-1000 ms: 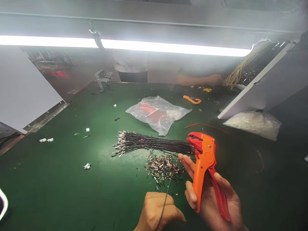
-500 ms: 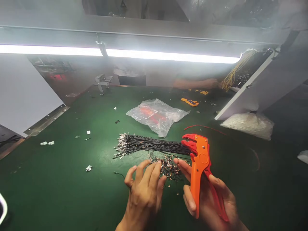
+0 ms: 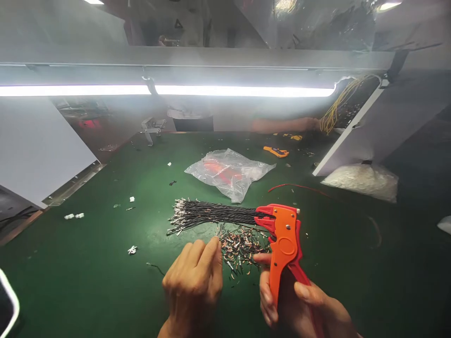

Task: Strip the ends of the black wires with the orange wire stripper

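Observation:
My right hand (image 3: 322, 300) is closed around the handles of orange and red wire strippers (image 3: 283, 246). Their red jaws overlap the right end of a bundle of black wires (image 3: 218, 212); whether they touch it I cannot tell. Bare silvery tips show at the bundle's left end. In front of the bundle lies a pile of short black and copper wire scraps (image 3: 243, 249). At the pile's left edge, my left hand (image 3: 193, 274) is closed, fingers curled and thumb against the forefinger; anything in that pinch is hidden.
Behind the bundle lies a clear plastic bag (image 3: 230, 173) with something orange inside. A yellow tool (image 3: 276, 151) and a thin red wire (image 3: 296, 186) are farther right. A bag of whitish pieces (image 3: 361, 182) rests by the right panel (image 3: 352, 131). White bits (image 3: 132, 250) are scattered left.
My left hand has drawn slightly left, its spread fingers now curled together. The strippers have shifted left, their jaws further over the wires. The view has tilted up a little.

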`<state>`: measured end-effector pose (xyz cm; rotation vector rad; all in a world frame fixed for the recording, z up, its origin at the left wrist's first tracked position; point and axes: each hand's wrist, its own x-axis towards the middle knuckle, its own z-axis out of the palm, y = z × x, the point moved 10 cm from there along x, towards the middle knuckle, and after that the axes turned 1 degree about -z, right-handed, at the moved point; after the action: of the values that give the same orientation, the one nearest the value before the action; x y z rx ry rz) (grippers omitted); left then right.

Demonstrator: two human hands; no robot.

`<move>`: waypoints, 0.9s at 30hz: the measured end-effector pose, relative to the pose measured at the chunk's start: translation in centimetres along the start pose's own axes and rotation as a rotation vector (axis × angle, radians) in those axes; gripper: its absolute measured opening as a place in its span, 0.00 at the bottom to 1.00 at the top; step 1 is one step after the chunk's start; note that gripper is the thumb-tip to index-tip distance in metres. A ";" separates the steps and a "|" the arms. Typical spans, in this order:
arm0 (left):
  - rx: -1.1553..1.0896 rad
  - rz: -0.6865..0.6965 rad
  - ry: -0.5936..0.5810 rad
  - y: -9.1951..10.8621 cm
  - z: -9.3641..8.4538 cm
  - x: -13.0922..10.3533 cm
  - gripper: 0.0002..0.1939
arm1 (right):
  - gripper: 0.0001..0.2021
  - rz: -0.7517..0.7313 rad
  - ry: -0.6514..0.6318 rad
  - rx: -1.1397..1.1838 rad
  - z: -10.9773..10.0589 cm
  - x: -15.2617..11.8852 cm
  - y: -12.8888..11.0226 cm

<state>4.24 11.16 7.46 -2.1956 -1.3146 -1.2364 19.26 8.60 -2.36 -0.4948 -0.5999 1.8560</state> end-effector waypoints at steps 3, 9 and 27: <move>0.083 0.075 0.010 1.4 -0.6 0.3 0.06 | 0.29 0.041 -0.053 0.153 0.6 0.2 0.7; 0.030 0.114 -0.006 2.9 -0.7 0.0 0.05 | 0.34 0.249 -0.192 0.293 1.6 -0.5 2.6; 0.127 0.138 -0.037 4.8 -1.8 0.1 0.05 | 0.31 0.313 -0.063 -0.029 0.8 -1.1 3.5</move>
<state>7.27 7.52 9.35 -2.1886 -1.1978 -1.0377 16.58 6.42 -3.81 -0.5768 -0.6195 2.1685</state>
